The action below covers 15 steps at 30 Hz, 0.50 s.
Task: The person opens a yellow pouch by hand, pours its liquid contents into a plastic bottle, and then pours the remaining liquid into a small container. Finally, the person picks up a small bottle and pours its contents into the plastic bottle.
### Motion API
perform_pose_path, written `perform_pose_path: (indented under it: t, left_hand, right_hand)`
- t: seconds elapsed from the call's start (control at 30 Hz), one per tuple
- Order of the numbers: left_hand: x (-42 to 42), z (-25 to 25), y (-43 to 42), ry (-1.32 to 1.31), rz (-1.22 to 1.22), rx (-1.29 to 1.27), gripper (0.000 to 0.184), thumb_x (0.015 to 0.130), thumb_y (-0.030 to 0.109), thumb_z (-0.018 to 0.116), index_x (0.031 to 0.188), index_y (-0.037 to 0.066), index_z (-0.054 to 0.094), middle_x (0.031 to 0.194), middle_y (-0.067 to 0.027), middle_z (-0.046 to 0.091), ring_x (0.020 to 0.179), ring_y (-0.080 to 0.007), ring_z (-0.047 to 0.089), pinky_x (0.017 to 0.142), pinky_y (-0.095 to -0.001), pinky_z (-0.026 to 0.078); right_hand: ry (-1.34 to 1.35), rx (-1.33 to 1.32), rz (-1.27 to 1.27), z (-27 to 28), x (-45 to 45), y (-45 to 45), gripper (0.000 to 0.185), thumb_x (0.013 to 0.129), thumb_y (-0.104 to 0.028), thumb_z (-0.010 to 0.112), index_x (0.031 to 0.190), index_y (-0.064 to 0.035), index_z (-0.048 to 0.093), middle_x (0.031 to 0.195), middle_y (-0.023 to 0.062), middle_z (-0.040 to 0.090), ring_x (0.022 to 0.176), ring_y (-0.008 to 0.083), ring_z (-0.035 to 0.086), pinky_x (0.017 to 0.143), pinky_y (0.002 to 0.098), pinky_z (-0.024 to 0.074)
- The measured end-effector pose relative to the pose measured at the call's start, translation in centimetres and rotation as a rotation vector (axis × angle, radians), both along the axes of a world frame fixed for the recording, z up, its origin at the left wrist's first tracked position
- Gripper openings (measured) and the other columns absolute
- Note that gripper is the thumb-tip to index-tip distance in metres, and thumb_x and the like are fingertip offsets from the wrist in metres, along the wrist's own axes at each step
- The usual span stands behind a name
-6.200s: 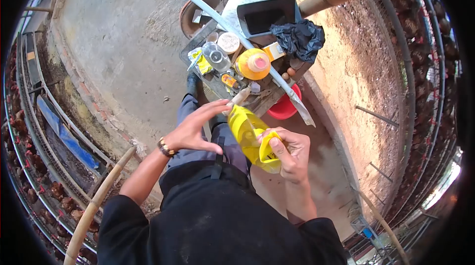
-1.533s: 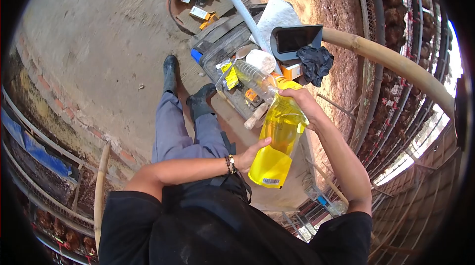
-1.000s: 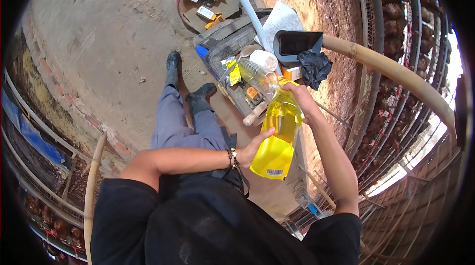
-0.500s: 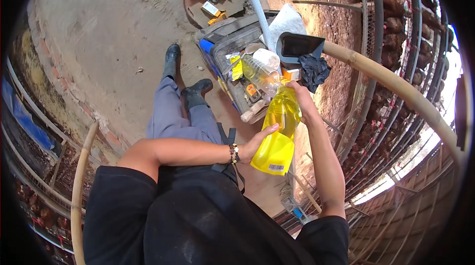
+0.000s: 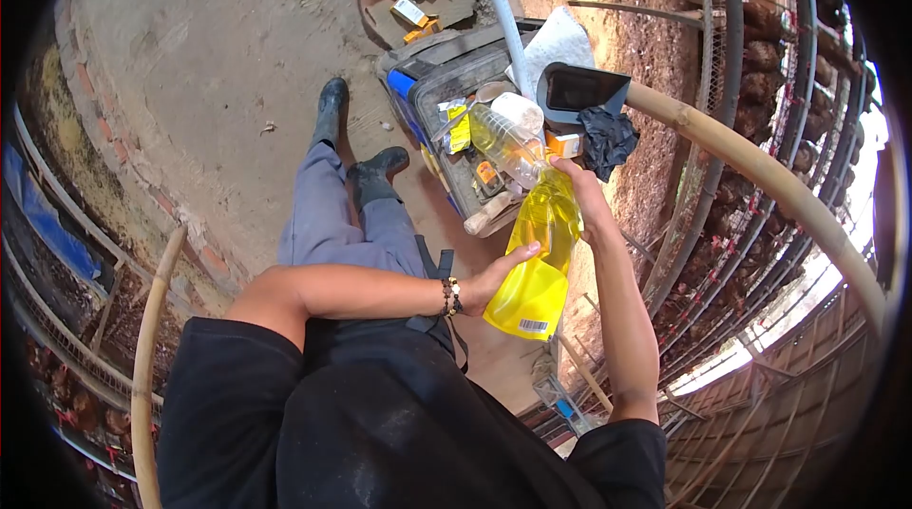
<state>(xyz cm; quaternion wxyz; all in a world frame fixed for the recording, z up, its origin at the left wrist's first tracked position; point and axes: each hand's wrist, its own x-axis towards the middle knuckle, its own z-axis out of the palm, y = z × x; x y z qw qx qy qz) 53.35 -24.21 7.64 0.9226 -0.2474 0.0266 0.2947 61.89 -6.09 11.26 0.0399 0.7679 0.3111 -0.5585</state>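
A yellow pouch (image 5: 541, 267) of clear yellow liquid is tilted, its upper end at the mouth of a clear plastic bottle (image 5: 508, 143) that holds some yellow liquid. My left hand (image 5: 492, 281), with beads at the wrist, is wrapped round the lower left side of the pouch. Near its top, my right hand (image 5: 581, 191) grips the pouch; its fingers are partly hidden. The bottle lies slanted over the cluttered dark lid (image 5: 432, 91), beside a white round tub (image 5: 519, 112) and a small orange-labelled bottle (image 5: 487, 177).
Behind the lid stands a round basin (image 5: 375, 20) with small boxes. A pale blue pipe (image 5: 499, 6), a dark tray (image 5: 581, 91), a crumpled black bag (image 5: 609, 141) and an orange-white box (image 5: 564, 145) are nearby. A bamboo pole (image 5: 760, 162) crosses the right, before caged hens.
Since the earliest frame, the pouch has been turned and brought to the clear bottle, and both hands now hold it. Over the last second the view shifts slightly and the bottle holds more yellow liquid.
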Motion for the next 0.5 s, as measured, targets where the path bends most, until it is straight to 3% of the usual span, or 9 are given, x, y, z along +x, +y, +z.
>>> perform_pose_path:
  t: [0.1, 0.5]
  left_hand:
    - [0.1, -0.1, 0.0, 0.014, 0.003, 0.027, 0.074, 0.09, 0.064, 0.053, 0.129, 0.001, 0.053, 0.117, -0.0129, 0.066, 0.101, -0.0218, 0.067, 0.093, -0.0356, 0.051]
    - [-0.5, 0.9, 0.5, 0.013, -0.007, -0.004, 0.074, 0.089, 0.065, 0.052, 0.126, 0.001, 0.055, 0.114, -0.0123, 0.067, 0.097, -0.0217, 0.067, 0.091, -0.0362, 0.051]
  right_hand:
    - [0.014, 0.011, 0.034, 0.0, 0.3, -0.1, 0.036, 0.087, -0.03, 0.063, 0.099, 0.0037, 0.066, 0.084, 0.0073, 0.068, 0.072, 0.0149, 0.064, 0.068, 0.0284, 0.0497]
    - [-0.03, 0.031, 0.079, -0.9, 1.3, 0.0, 0.035, 0.084, -0.028, 0.062, 0.09, 0.0063, 0.067, 0.08, 0.0069, 0.066, 0.067, 0.0138, 0.06, 0.063, 0.0276, 0.047]
